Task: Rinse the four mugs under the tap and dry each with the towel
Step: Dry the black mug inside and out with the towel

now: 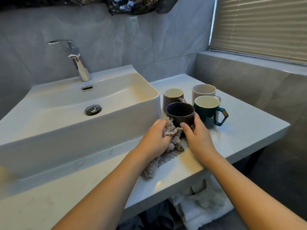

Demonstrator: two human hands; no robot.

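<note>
The dark mug (pixel 180 114) is held upright on the white bench (pixel 240 120) by the grip of the right hand (pixel 197 135), whose thumb is curled against the near wall of the mug while the fingers wrap round its right side. The grey towel (pixel 167 146) is bunched in the grip of the left hand (pixel 154 138), the fingers being closed round the cloth, and the gathered part is pressed against the lower left side of the dark mug. The rest of the towel is trailed across the bench towards the near edge, under the left wrist. Three further mugs are stood upright just behind the held one: a brown mug (pixel 172 97) at the left, touching or nearly touching the dark mug; a green mug (pixel 207 110) at the right, its angular handle turned to the right; and a pale mug (pixel 204 91) at the back, just behind the green one. All four are placed to the right of the white sink (pixel 116 110), whose outer wall is close to the brown mug. A chrome tap (pixel 78 63) is mounted at the back of the sink, and no water can be seen running from it. A closed blind (pixel 265 22) is seen at the upper right.
</note>
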